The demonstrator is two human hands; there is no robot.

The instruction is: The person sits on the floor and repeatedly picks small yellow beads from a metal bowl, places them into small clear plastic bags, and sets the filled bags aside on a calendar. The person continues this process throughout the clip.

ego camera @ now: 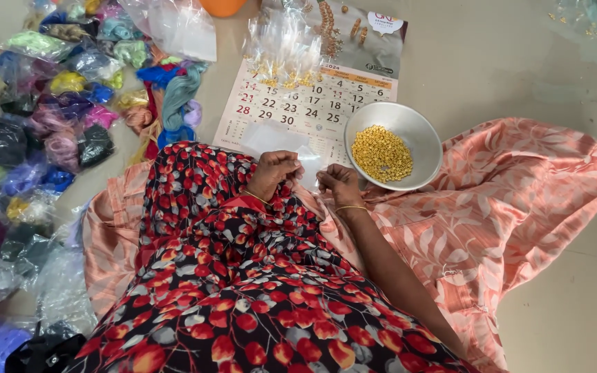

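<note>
Grey floor is lying under everything I'm watching. My left hand and right hand are both pinching a small clear bag between them, thin and almost see-through, held over my knee. Just beside the right hand, a steel bowl is holding yellow beads. Beyond, a calendar is lying flat; thread bundles are sitting left.

A smooth pale grey floor fills the scene, evenly lit by soft daylight, with no furniture showing
</note>
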